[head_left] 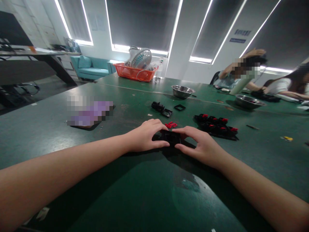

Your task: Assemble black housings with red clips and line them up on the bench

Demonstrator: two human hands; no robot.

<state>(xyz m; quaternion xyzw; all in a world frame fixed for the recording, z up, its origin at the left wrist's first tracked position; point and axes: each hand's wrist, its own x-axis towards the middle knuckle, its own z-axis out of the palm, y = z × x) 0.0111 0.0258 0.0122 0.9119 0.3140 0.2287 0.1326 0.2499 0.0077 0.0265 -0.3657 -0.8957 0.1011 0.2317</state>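
Observation:
Between my two hands is a small black plastic part [171,137], low over the green table. My left hand [147,135] grips its left side between thumb and fingers. On its right side, the thumb and fingers of my right hand [198,143] hold it too. Just beyond my fingertips lie several small red pieces [171,125]. Farther off are a black block-like part [157,106], a black square piece [167,112] and a black square frame [180,107]. Rows of black parts with red tips [216,126] stand to the right of my right hand.
A purple flat object [94,112], partly blurred, lies left on the green table [135,199]. Metal bowls [182,92] [249,102] stand farther back. An orange basket [135,72] holds a fan [142,58]. Two people sit at the far right. A yellow item [287,139] lies right.

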